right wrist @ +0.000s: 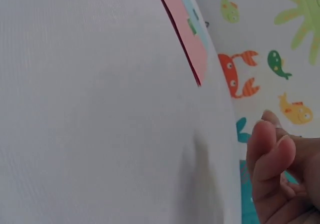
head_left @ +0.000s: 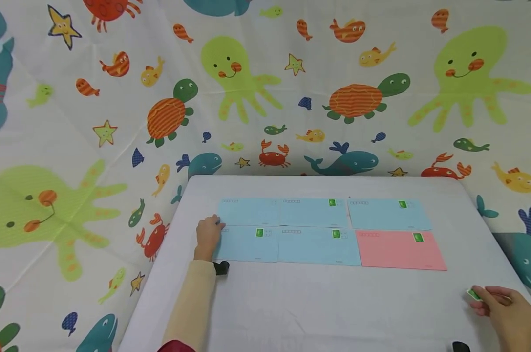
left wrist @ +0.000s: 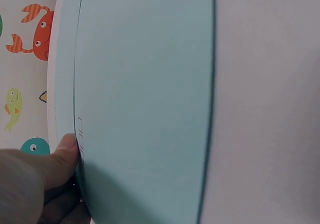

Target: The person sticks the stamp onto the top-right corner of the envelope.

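My left hand [head_left: 208, 237] is at the left end of the envelope rows. Its thumb and fingers pinch at the corner where the upper-left blue envelope [head_left: 247, 212] meets the lower-left blue envelope [head_left: 245, 249]; in the left wrist view, the thumb [left wrist: 67, 146] lies along that seam, the other fingers in shadow. At the table's right side, my right hand [head_left: 507, 310] holds a small green postage stamp [head_left: 473, 294] between thumb and fingertips. The right wrist view shows its curled fingers [right wrist: 272, 154], with the stamp hidden. The upper-left envelope bears no green stamp.
Beside these lie more blue envelopes [head_left: 318, 252] and a pink envelope [head_left: 401, 254], in two rows, each with a green stamp near its top right. The white table [head_left: 327, 303] backs onto a cloth [head_left: 256, 146] printed with sea animals.
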### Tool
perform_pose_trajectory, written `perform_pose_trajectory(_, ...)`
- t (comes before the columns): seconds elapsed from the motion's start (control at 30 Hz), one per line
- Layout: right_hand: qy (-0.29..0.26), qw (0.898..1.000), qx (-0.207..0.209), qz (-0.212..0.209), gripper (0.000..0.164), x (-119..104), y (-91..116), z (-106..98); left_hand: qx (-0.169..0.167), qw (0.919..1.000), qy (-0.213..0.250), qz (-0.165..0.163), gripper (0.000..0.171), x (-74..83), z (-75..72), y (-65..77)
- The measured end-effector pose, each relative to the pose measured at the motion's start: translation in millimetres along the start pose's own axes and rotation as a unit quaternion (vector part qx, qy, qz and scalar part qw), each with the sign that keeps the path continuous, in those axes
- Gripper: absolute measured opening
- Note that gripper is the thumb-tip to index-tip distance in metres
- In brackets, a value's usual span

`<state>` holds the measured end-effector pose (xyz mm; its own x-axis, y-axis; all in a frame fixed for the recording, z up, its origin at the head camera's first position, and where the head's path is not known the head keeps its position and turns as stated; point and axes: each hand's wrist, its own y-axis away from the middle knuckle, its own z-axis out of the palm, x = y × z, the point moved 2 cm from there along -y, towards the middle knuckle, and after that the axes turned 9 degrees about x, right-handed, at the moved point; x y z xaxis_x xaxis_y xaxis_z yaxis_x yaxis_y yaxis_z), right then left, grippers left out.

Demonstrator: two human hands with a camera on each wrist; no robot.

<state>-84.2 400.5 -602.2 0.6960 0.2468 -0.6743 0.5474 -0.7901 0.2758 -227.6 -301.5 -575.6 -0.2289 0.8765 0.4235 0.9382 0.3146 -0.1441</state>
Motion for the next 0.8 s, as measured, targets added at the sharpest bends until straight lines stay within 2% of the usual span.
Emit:
perform_pose_trajectory(0.13,-0.031,0.999,-0.018,-0.027,0.041,-28,18,5,-0.001,0.9999,0.014,-0.009,0.039,-0.3,0.1,0.0)
perform_pose_trajectory(0.27,-0.045,0.993,-0.053,-0.091,0.047,-53,39,12,-0.001,0.9995,0.028,-0.016,0.038,0.1,0.3,-2.1)
perform_pose_trajectory(0.4,-0.064,0.980,-0.077,-0.174,0.050,-71,60,17,-0.004,0.9995,0.029,-0.015,0.037,2.4,1.3,-3.6)
perform_pose_trajectory(0.5,-0.096,0.969,-0.091,-0.208,0.051,-84,72,22,-0.008,0.9992,0.031,-0.023,0.038,2.5,0.1,-3.6)
perform_pose_trajectory(0.8,-0.170,0.947,-0.117,-0.247,0.044,-119,89,37,-0.026,0.9971,0.051,-0.050,0.040,-1.6,0.5,-3.6)
